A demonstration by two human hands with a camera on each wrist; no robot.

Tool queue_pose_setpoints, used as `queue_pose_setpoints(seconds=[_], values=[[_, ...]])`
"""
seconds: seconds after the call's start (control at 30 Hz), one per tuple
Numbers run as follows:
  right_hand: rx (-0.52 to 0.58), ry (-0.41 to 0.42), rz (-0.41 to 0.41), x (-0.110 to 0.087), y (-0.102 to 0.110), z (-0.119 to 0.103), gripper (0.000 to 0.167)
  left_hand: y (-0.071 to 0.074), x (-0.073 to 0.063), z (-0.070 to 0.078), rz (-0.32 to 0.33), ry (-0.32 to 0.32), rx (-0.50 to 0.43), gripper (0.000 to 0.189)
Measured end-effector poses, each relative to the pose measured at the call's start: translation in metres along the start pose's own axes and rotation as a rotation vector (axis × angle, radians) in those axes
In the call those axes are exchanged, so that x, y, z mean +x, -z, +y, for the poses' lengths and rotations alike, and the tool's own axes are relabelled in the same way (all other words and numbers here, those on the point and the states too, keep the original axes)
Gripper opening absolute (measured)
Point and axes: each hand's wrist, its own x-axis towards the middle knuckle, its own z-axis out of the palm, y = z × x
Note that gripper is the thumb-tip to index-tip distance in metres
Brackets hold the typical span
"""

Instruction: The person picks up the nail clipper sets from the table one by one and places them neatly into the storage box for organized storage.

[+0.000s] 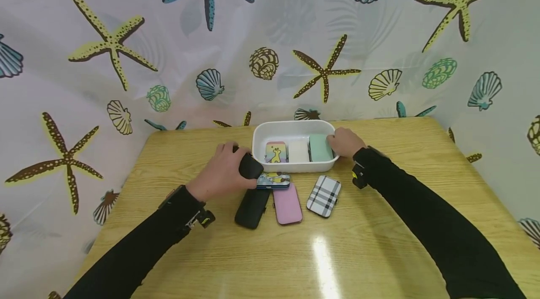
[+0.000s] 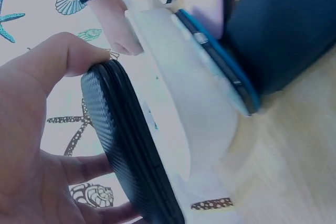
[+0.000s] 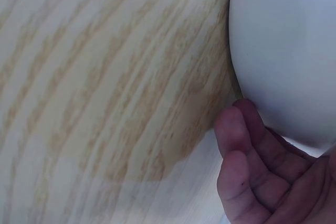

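In the head view my left hand (image 1: 221, 172) holds a small black case (image 1: 251, 167) at the front left corner of a white plastic bin (image 1: 291, 168). The left wrist view shows the thumb on one end of this textured black case (image 2: 128, 140) and fingers along its side. My right hand (image 1: 347, 142) grips the bin's right end by its rim, fingers curled against the outer wall in the right wrist view. Inside the bin stand a giraffe-print case (image 1: 276, 153), a white case (image 1: 298, 152) and a mint green case (image 1: 320, 148).
In front of the bin, a patterned blue and yellow case (image 1: 273, 180) lies close to its wall. Nearer lie another black case (image 1: 252, 210), a pink case (image 1: 288, 205) and a plaid case (image 1: 324, 196). Behind the wooden table (image 1: 379, 252) hangs a sea-print cloth (image 1: 261, 13).
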Motion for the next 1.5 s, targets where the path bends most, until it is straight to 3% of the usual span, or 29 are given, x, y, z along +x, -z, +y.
queue_pose_setpoints(seconds=[0.2, 0.57, 0.83, 1.23, 1.5], values=[[0.008, -0.001, -0.008, -0.001, 0.002, -0.002, 0.040, 0.008, 0.028, 0.015, 0.000, -0.093, 0.030, 0.078], [0.006, -0.010, 0.009, -0.001, 0.000, -0.006, 0.039, 0.005, 0.079, 0.034, -0.073, -0.213, 0.048, 0.075], [0.000, -0.013, 0.005, 0.002, -0.002, -0.005, 0.039, -0.005, 0.116, 0.043, -0.146, -0.246, 0.065, 0.077], [0.005, -0.009, 0.022, 0.003, -0.004, -0.001, 0.039, -0.026, 0.148, 0.050, -0.324, -0.248, 0.180, 0.074], [0.014, -0.022, 0.017, -0.002, 0.001, 0.000, 0.038, -0.042, 0.163, 0.056, -0.392, -0.280, 0.138, 0.078]])
